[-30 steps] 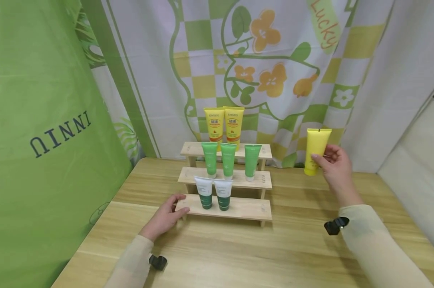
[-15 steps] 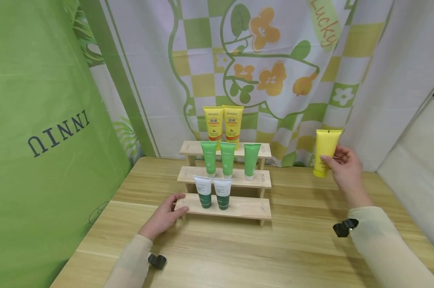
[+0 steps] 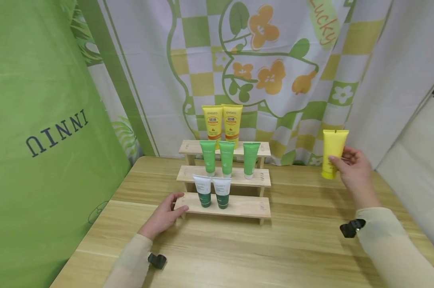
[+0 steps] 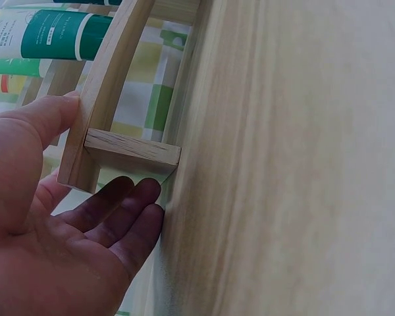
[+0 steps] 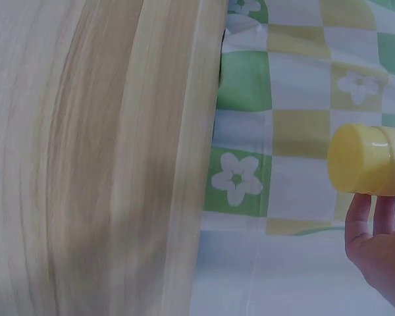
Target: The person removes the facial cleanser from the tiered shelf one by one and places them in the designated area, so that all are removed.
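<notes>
My right hand [image 3: 357, 172] holds a yellow squeeze tube [image 3: 334, 150] upright above the right side of the table, cap down. In the right wrist view its yellow cap [image 5: 359, 159] shows above the curled fingers. At the left end of the lowest step, my left hand [image 3: 164, 216] grips the three-step wooden stand [image 3: 245, 206], thumb on top of the board. Two yellow tubes [image 3: 232, 124] stand on the top step. Green tubes [image 3: 226, 158] stand on the middle step, the right one [image 3: 251, 159] apart from the other two. Two white-and-green tubes [image 3: 222, 192] occupy the bottom step.
The wooden table [image 3: 220, 252] spreads in front of the stand. Behind it hangs a patterned curtain [image 3: 274, 80]. A green cloth [image 3: 51, 180] closes the left side, and a white wall or cloth [image 3: 418, 152] the right.
My right hand has moved to the right with the yellow tube, away from the stand. My left hand and the tubes on the stand have stayed in place.
</notes>
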### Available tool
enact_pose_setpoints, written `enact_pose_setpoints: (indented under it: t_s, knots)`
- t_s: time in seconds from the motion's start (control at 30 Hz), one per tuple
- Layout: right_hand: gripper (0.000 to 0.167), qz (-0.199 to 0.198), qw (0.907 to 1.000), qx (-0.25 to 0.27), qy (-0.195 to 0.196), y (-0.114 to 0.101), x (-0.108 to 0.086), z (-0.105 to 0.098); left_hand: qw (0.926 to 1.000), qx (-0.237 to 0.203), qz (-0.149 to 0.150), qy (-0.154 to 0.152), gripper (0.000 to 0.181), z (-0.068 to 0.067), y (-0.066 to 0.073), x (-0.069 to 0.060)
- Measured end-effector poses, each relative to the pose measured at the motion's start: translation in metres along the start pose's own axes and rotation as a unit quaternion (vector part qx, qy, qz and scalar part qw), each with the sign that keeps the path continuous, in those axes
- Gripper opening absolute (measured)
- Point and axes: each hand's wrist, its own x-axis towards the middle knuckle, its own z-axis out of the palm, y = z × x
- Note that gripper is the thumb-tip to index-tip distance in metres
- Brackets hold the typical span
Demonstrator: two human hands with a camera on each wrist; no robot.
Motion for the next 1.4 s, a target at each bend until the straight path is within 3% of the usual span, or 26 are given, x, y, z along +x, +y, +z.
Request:
enact_pose_setpoints:
  t_s: [0.27,0.57,0.7,0.93,1.23,1.3,1.4]
  knots:
    - [0.034,0.02,0.9997,-0.011,0.003,0.007,-0.001,-0.013,1.0,0.002,-0.004,0.001,0.06,0.001,0.001,0.0]
    - [0.053,0.051,0.9985,-0.02,0.006,0.019,-0.002,-0.024,1.0,0.0,0.0,-0.002,0.059,0.0,0.001,0.0]
    - [0.052,0.07,0.9975,-0.007,0.011,0.025,0.0,-0.029,1.0,-0.006,0.006,-0.003,0.06,0.0,0.0,0.0]
    - [0.034,0.07,0.9969,0.033,0.015,0.036,0.0,-0.04,0.9999,-0.004,0.011,-0.003,0.06,0.0,-0.002,0.0]
    - [0.054,0.096,0.9954,-0.001,-0.002,0.052,0.002,-0.051,0.9999,0.001,0.01,-0.004,0.062,-0.002,-0.001,-0.001]
    - [0.052,0.103,0.9946,-0.009,-0.004,0.055,0.002,-0.053,0.9999,-0.004,0.01,-0.006,0.061,-0.002,-0.001,-0.001]
    - [0.046,0.113,0.9933,-0.019,-0.008,0.057,0.003,-0.056,0.9999,-0.011,0.009,-0.006,0.056,-0.002,0.012,-0.006]
